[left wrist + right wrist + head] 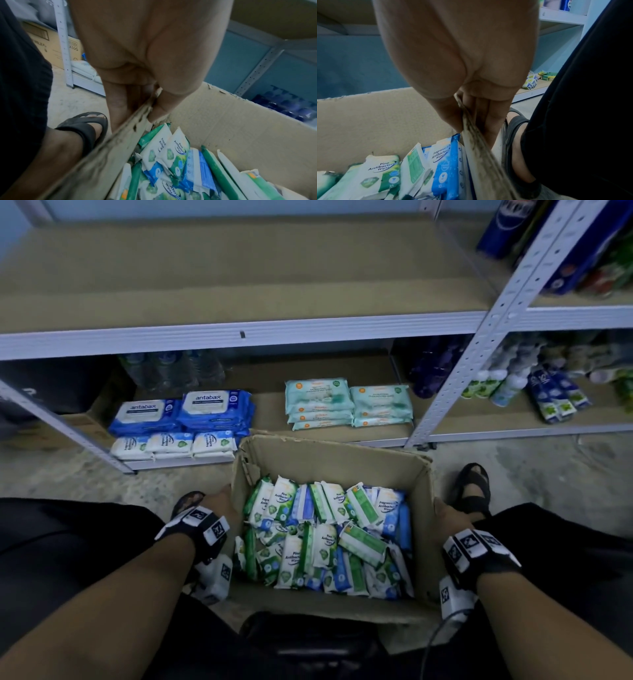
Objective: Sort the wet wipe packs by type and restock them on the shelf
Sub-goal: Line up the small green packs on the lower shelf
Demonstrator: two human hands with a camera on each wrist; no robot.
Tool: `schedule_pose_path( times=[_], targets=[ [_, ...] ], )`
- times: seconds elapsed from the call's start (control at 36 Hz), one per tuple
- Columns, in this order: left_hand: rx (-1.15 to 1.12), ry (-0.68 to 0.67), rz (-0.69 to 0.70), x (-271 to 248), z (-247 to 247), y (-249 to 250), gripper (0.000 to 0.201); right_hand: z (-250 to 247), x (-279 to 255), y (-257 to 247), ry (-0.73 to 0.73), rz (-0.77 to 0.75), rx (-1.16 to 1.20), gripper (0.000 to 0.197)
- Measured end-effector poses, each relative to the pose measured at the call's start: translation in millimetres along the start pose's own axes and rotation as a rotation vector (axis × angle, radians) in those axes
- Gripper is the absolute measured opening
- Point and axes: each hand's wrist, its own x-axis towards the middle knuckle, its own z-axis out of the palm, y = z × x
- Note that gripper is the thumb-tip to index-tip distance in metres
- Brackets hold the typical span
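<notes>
**Q.** Taking the cardboard box (329, 460) as the landmark, what lies nearest the viewer?

**A.** The two hands. The left hand (219, 505) clamps the box's left wall, thumb inside and fingers (120, 102) outside, as the left wrist view shows. The right hand (448, 517) pinches the right wall the same way, thumb inside and fingers (489, 119) outside. Each hand is therefore grasping the torn rim; neither holds a pack. A sandalled foot stands just outside each wall.

**Q.** And inside the box?

**A.** A mixed jumble of small packs: green Pine Antibacterial Wipes packs (284, 499) and blue Fragrance Free Antibacterial Wipes packs (388, 508), some upright, some tilted, all touching.

**Q.** Beyond the box?

**A.** The bottom shelf (191, 463). Beyond the box's far left corner lies a row of small white-and-blue packs (173, 445), with blue antabax packs (212, 412) stacked behind them. Beyond the far wall, slightly right, sit two piles of pale teal packs (346, 404). Farther back stand water bottles (171, 371). The shelf board above (239, 285) is bare.

**Q.** Which step is in hand?

**A.** Probably positioning the box before the shelf; sorting of its contents looks not yet done.

**Q.** What does the next move call for?

**A.** Likely releasing one wall, picking out packs of one colour, and stacking them beside matching stock, keeping green apart from blue.
</notes>
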Motion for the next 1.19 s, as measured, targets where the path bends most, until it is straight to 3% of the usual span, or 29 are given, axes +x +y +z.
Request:
schedule_pose_path(
  times=[0.11, 0.25, 0.39, 0.5, 0.58, 0.67, 0.69, 0.81, 0.89, 0.97, 1.03, 1.19],
  targets=[
    [0.033, -0.044, 0.016, -1.7, -6.4, 1.5, 0.059, -4.5, -2.6, 1.8, -0.03, -0.001, -0.04, 0.047],
    [0.089, -0.12, 0.043, -2.6, -4.9, 6.0, 0.037, -3.8, -3.3, 5.6, -0.065, 0.013, -0.164, 0.048],
    [0.127, -0.208, 0.008, -1.9, 2.3, 1.2, 0.044, -5.4, -8.0, 6.5, -0.052, -0.032, -0.201, 0.035],
    [0.106, -0.205, 0.019, 1.4, 4.0, -1.8, 0.017, -0.6, -13.1, 7.5, -0.003, -0.024, -0.142, 0.029],
    [0.128, -0.073, 0.017, 0.9, 7.3, -1.7, 0.019, -0.2, -13.5, 4.2, 0.054, 0.035, -0.065, 0.026],
    [0.098, 0.094, -0.035, 5.8, 9.1, 5.5, 0.081, -5.0, -19.0, -4.1, 0.18, 0.085, 0.091, 0.027],
    [0.069, 0.139, -0.042, 5.9, 7.4, 10.2, 0.091, -7.2, -19.9, -7.4, 0.226, 0.079, 0.137, 0.03],
    [0.136, 0.353, 0.069, 10.0, 4.3, 30.4, 0.086, -11.2, -19.0, -23.0, 0.345, -0.017, 0.158, 0.043],
    [0.16, 0.47, 0.195, 9.4, 6.0, 50.6, 0.069, -9.2, -22.9, -37.3, 0.398, -0.039, 0.094, 0.044],
    [0.232, 0.405, 0.237, 4.7, 11.6, 74.7, 0.059, -4.3, -26.0, -54.3, 0.415, -0.053, 0.074, 0.037],
    [0.181, 0.292, 0.256, 8.0, 21.8, 85.0, 0.056, 3.3, -19.7, -65.1, 0.373, -0.133, 0.132, 0.029],
    [-0.044, -0.013, 0.212, 28.8, 59.7, 97.7, 0.055, 29.6, -4.5, -96.4, 0.07, -0.172, 0.16, 0.031]
  ],
)
